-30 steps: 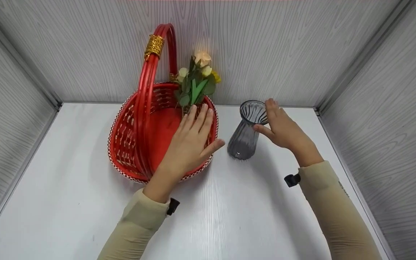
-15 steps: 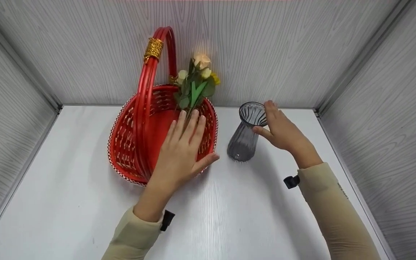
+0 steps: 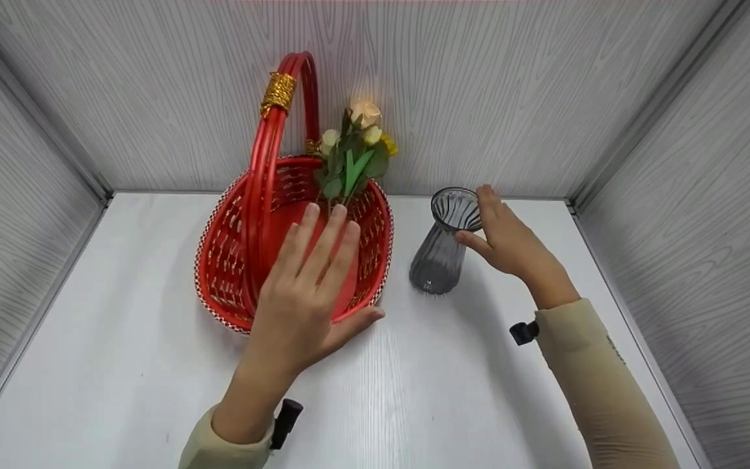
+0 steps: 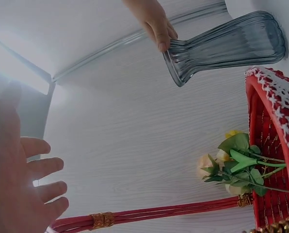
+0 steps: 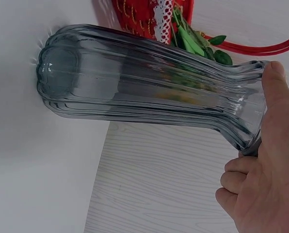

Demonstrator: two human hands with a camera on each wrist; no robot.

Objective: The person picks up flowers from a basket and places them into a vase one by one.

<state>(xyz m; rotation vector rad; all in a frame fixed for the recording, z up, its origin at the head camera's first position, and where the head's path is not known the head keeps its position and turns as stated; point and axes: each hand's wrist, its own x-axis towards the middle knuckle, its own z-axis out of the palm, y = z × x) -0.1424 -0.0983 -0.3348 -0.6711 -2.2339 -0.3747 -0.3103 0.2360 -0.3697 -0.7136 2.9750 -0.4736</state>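
Note:
My left hand (image 3: 297, 299) hovers with straight, spread fingers above the front of a red woven basket (image 3: 387, 241), holding nothing. A small bunch of flowers (image 3: 352, 163), peach, cream and yellow with green leaves, leans inside the basket's back right, its stems pointing down into it. To the right, a grey ribbed glass vase (image 3: 437, 260) stands upright on the table. My right hand (image 3: 513, 241) holds its flared rim, thumb in front and fingers on the far side, as the right wrist view shows. Through the glass (image 5: 149, 82) nothing shows inside the vase.
The basket's tall arched handle (image 3: 261, 169) with gold wrapping rises at its left. Grey wood-grain panels (image 3: 479, 85) enclose the white table (image 3: 414, 391) at the back and both sides.
My left hand has drawn back from the flowers, toward me and a little left, fingers spread. The flowers stay in the basket. My right hand keeps its place at the vase's rim.

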